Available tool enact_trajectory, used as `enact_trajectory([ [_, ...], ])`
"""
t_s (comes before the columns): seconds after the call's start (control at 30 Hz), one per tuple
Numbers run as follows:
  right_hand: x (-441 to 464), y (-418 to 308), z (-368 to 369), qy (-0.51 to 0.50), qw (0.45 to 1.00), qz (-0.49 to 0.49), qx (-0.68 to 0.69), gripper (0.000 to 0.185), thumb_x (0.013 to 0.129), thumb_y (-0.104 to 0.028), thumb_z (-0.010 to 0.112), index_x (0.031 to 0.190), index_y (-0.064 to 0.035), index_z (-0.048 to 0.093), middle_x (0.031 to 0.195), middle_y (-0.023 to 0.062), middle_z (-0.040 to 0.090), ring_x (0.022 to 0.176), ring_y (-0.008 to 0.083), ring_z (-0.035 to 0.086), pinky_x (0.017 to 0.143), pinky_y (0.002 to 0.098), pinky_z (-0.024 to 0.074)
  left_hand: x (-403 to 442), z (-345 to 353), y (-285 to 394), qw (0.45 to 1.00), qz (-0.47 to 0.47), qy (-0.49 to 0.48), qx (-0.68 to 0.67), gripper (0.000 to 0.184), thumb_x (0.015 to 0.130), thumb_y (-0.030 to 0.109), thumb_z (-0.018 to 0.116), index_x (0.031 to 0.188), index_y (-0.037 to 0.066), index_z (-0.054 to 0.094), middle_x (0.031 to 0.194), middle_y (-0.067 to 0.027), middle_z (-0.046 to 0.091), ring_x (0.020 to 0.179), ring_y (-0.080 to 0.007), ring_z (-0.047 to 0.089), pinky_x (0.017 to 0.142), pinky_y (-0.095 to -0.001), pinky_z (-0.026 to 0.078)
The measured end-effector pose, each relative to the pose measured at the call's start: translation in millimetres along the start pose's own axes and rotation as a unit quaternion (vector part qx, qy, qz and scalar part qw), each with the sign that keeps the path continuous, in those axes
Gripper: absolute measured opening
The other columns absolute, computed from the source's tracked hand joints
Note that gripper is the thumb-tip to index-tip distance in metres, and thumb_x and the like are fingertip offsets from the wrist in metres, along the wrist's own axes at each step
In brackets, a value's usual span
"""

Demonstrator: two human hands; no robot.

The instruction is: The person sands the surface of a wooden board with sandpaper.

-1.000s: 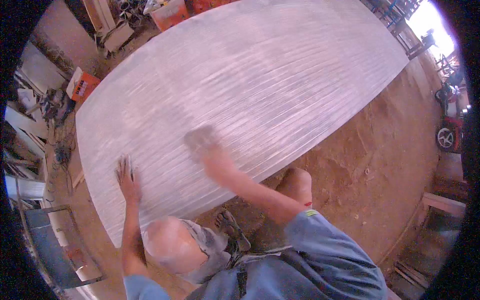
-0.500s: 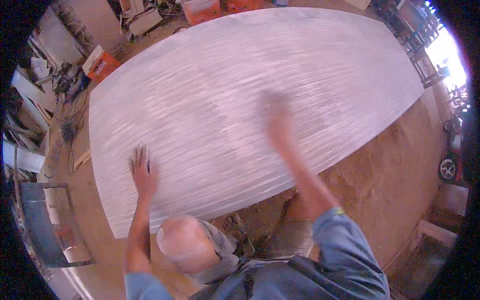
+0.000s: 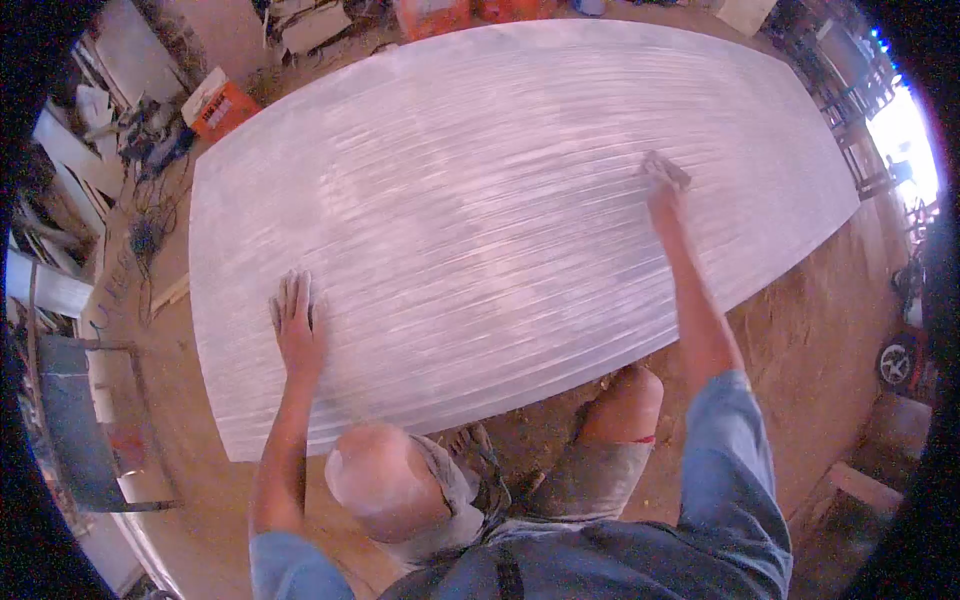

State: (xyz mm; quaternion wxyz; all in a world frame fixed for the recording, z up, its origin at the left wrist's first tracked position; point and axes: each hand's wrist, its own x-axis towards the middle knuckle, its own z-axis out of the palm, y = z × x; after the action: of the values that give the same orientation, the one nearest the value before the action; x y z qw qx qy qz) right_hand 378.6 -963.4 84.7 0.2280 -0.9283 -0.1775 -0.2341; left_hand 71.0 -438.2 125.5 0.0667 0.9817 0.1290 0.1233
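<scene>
A large whitish panel (image 3: 430, 250) with streaky lines spreads out in front of me. My left hand (image 3: 297, 315) lies flat on its left part, fingers stretched out and holding nothing. Farther off, toward the panel's right side, my right hand (image 3: 664, 190) is closed around a small greyish sanding block (image 3: 680, 174). The block rests against the panel surface, and my fingers partly cover it. Pale dust whitens the fingers of both hands.
My bent knees (image 3: 385, 480) are close to the panel's near edge. Orange boxes (image 3: 222, 108) stand beyond the far side. Cables (image 3: 150, 230) and scrap boards lie at left, near a dark frame (image 3: 85, 420). A wheel (image 3: 897, 362) shows at right.
My right hand has swept with the sanding block to the right and slightly away across the panel. My left hand stays flat in about the same place. The view has shifted a little.
</scene>
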Motion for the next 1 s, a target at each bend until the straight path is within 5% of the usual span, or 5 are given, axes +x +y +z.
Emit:
enact_trajectory([
  [0.23,-47.1,-373.9,61.1,-0.188,0.976,-0.095,0.05,0.044,0.09,-0.01,0.046,0.134,-0.0038,0.049,0.141,0.0169,0.045,0.135,0.033,0.035,0.112,0.0436,0.0295,-2.3,-2.2,-2.6,1.0,-0.002,-0.005,0.005,0.05,0.096,0.028,0.049,0.142,0.01,0.041,0.149,-0.0114,0.036,0.141,-0.0289,0.025,0.117,-0.0449,0.014],
  [0.33,-47.2,-372.3,77.0,-0.197,0.919,-0.281,0.195,0.041,0.09,-0.013,0.047,0.129,-0.002,0.053,0.132,0.0201,0.052,0.129,0.0332,0.043,0.107,0.0442,0.0354,-3.4,-2.5,-8.7,1.0,0.007,-0.004,0.013,0.05,0.096,0.027,0.049,0.142,0.01,0.041,0.149,-0.0115,0.035,0.141,-0.0289,0.026,0.117,-0.0449,0.015],
  [0.43,-25.7,-227.7,55.5,-0.319,0.93,0.119,0.136,0.037,0.092,-0.015,0.045,0.126,-0.006,0.057,0.133,0.0183,0.052,0.127,0.0351,0.044,0.107,0.0456,0.0352,-3.8,-2.6,-2.1,1.0,0.006,0.011,-0.024,0.05,0.096,0.025,0.049,0.142,0.01,0.04,0.149,-0.0112,0.036,0.141,-0.0289,0.026,0.117,-0.0451,0.015],
  [0.57,11.5,-35.6,1.7,-0.123,0.976,0.077,0.162,0.045,0.091,-0.002,0.039,0.135,-0.0062,0.05,0.14,0.0162,0.047,0.131,0.0297,0.042,0.113,0.0444,0.0266,-1.6,-3.6,2.9,1.0,0.001,-0.004,-0.009,0.051,0.096,0.026,0.049,0.143,0.01,0.038,0.15,-0.011,0.035,0.141,-0.0286,0.026,0.117,-0.0452,0.014],
  [1.0,-41.1,-325.9,81.7,-0.24,0.948,-0.167,0.125,0.049,0.087,-0.007,0.047,0.136,-0.0055,0.046,0.144,0.0211,0.039,0.137,0.0314,0.033,0.114,0.0466,0.0245,1.9,4.4,-3.8,1.0,0.01,-0.004,0.017,0.052,0.097,0.031,0.047,0.144,0.011,0.036,0.15,-0.0127,0.034,0.141,-0.0293,0.026,0.117,-0.0452,0.013],
])
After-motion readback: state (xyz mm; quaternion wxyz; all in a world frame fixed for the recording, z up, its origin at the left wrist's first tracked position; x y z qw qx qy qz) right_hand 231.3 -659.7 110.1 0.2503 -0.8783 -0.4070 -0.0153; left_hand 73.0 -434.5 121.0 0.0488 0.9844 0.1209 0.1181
